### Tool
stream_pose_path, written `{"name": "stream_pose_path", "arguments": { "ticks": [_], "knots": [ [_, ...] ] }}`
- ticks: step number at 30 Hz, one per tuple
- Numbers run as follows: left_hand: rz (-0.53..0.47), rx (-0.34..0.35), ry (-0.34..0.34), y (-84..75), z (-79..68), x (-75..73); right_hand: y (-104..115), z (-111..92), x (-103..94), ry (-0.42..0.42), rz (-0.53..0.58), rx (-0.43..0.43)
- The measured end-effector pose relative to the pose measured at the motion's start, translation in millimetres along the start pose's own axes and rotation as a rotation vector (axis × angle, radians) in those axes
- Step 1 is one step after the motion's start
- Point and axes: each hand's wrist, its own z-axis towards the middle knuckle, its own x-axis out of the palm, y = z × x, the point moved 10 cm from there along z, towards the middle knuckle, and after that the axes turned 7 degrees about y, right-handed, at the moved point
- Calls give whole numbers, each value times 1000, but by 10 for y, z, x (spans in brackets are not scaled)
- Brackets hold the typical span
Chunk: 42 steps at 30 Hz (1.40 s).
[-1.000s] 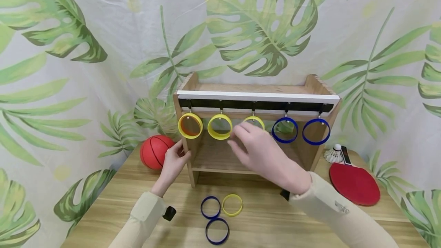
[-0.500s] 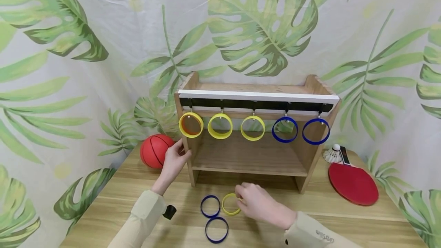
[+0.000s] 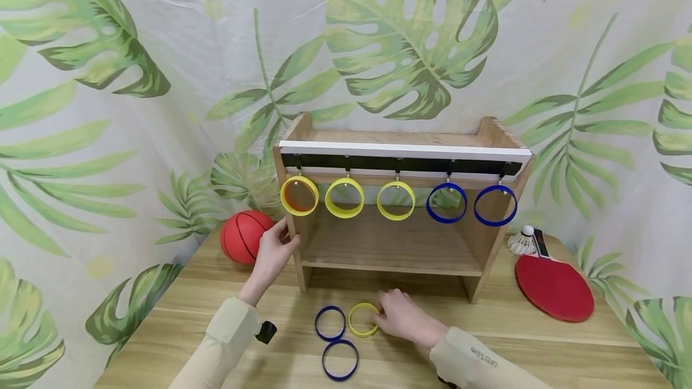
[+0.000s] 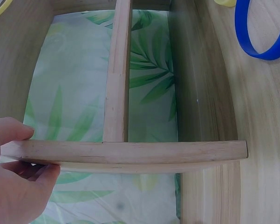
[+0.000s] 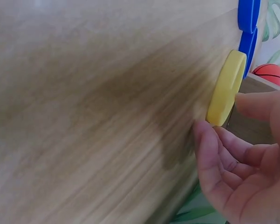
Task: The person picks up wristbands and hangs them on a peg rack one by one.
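Note:
My left hand (image 3: 273,251) grips the left side panel of a small wooden shelf (image 3: 389,239), thumb and fingers on either side of its edge in the left wrist view. My right hand (image 3: 402,317) is low at the table, pinching the right edge of a yellow wristband (image 3: 352,327) that lies there. Thumb and fingertips meet its edge in the right wrist view, with the yellow wristband (image 5: 223,91) between them. Two blue wristbands (image 3: 316,329) lie just left of it. From hooks on the shelf's black strip (image 3: 373,164) hang yellow wristbands (image 3: 328,206) and blue wristbands (image 3: 429,209).
Beside the shelf's left side sits a red basketball (image 3: 238,239). To the right are a shuttlecock (image 3: 522,242) and a red table tennis paddle (image 3: 554,290) on the wooden table (image 3: 459,353). A leaf-print cloth (image 3: 216,47) hangs behind.
My right hand has come down from the third hanging yellow wristband to the yellow one on the table. The hanging wristband stays on its hook. My left hand has kept its place.

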Motion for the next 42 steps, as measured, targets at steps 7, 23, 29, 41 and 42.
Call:
{"name": "stream_pose_path", "arguments": {
  "ticks": [7, 23, 29, 41, 42],
  "knots": [
    [-18, 9, 1, -3, -10, 3, 11, 26, 24, 4, -13, -8],
    [-5, 13, 0, 11, 12, -7, 379, -153, -587, -152, -35, -159],
    [1, 11, -1, 20, 12, -7, 759, -355, -1177, -316, -90, -276],
    [-4, 10, 5, 20, 9, -1, 1173, -568, -2518, -600, -155, -310],
    [-8, 6, 3, 26, 11, -1, 1182, -559, -2593, -616, -162, -311]
  ]
}}
